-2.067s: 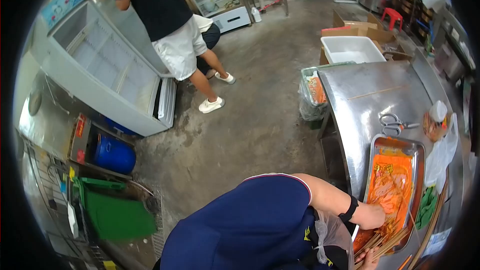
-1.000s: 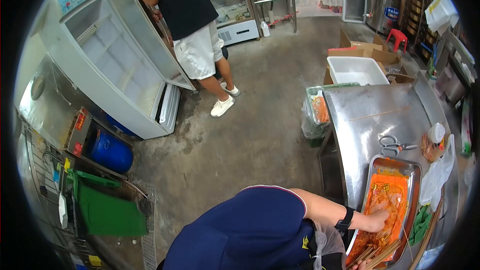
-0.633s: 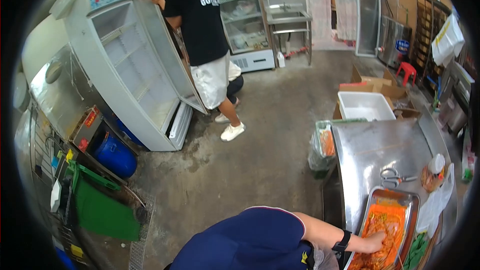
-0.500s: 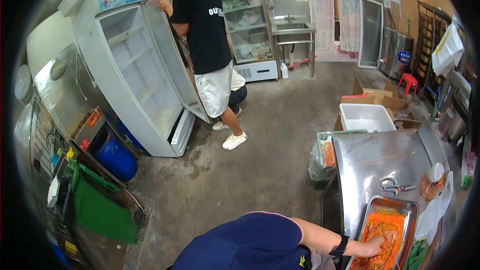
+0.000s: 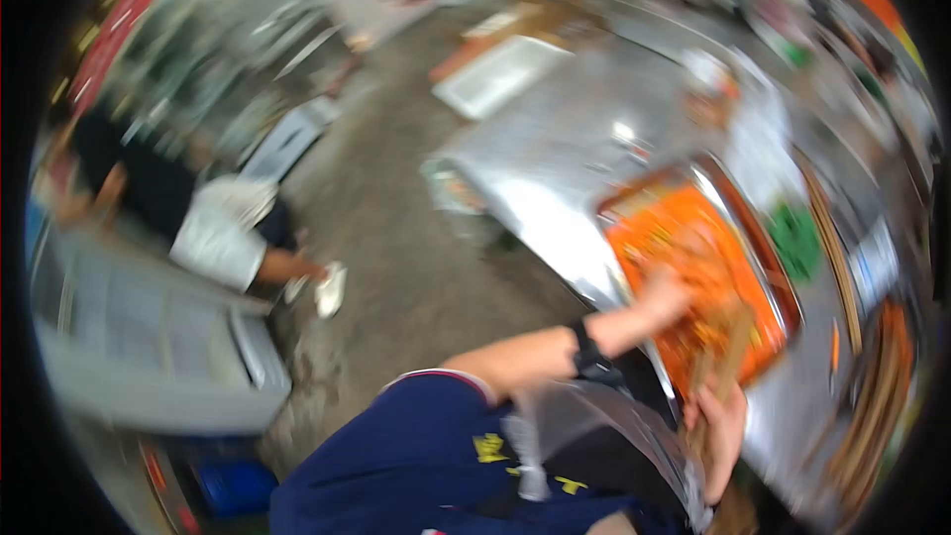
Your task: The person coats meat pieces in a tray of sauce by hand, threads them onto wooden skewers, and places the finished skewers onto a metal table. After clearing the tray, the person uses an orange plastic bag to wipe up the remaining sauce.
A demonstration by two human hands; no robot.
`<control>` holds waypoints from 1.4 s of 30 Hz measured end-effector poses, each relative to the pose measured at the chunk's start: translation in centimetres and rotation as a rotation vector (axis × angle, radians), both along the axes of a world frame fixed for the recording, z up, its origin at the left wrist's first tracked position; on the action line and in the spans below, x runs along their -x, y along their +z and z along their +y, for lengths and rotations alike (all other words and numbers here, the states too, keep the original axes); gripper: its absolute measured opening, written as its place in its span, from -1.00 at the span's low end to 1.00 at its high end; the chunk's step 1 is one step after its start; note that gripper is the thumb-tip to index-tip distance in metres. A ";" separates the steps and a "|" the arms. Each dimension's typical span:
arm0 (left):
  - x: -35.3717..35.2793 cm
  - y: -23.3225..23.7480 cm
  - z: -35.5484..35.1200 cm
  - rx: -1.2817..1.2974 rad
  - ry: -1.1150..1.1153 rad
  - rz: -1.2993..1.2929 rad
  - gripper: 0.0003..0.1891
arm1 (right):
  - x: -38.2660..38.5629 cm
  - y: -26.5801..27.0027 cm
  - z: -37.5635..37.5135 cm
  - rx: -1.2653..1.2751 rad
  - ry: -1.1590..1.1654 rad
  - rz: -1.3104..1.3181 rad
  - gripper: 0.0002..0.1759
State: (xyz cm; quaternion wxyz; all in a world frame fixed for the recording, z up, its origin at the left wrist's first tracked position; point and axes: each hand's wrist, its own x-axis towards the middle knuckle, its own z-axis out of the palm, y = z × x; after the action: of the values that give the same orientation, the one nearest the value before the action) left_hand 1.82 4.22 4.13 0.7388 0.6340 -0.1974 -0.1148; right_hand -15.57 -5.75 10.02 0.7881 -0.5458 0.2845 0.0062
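Observation:
A steel tray (image 5: pixel 786 309) holds orange, sauce-covered food (image 5: pixel 654 228) on the metal table. Within the tray, my left hand (image 5: pixel 666 297) reaches down into the food; its fingers are hidden and blurred. A black band (image 5: pixel 586 349) circles that wrist. Lower down, at the tray's near end, my right hand (image 5: pixel 721 416) is closed around a bundle of wooden sticks (image 5: pixel 731 347). The far ends of these sticks lie over the orange food. Motion blur hides the finer detail.
More long sticks (image 5: pixel 872 426) lie to the right. Past the tray are a green cloth or bag (image 5: pixel 792 240), white plastic (image 5: pixel 758 134) and a jar (image 5: pixel 708 89). A white bin (image 5: pixel 503 77) stands beyond the table. Another person (image 5: pixel 218 228) is at the left by an upright fridge (image 5: pixel 149 327).
My view has turned right and down toward the tray, which now sits nearer the middle. My right hand with the sticks has come into view. My left hand is still in the food.

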 end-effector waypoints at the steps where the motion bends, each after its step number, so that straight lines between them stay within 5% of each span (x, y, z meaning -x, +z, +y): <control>1: -0.1 -0.5 -0.2 0.008 -0.012 0.272 -0.85 | 0.0 0.3 0.3 -0.021 -0.036 0.037 -0.81; 3: 0.2 1.3 1.0 0.164 -0.143 0.546 -0.82 | 0.0 0.1 0.7 -0.035 -0.015 0.076 -0.81; 5: -0.4 1.8 1.9 0.016 -0.213 0.593 -0.84 | 0.0 -0.1 0.9 -0.073 -0.028 0.065 -0.84; 18: -0.1 2.8 1.4 0.066 -0.227 0.570 -0.74 | 0.0 0.1 -0.2 -0.063 0.000 0.051 -0.84; 42: -0.2 2.6 1.5 0.126 -0.258 0.652 -0.84 | -0.2 0.1 0.1 -0.059 0.009 0.050 -0.84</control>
State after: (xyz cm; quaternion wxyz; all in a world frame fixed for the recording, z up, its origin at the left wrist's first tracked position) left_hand 1.98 5.77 6.70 0.7800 0.4871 -0.0363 -0.3912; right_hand -15.39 -5.68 10.07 0.7963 -0.5235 0.3014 0.0321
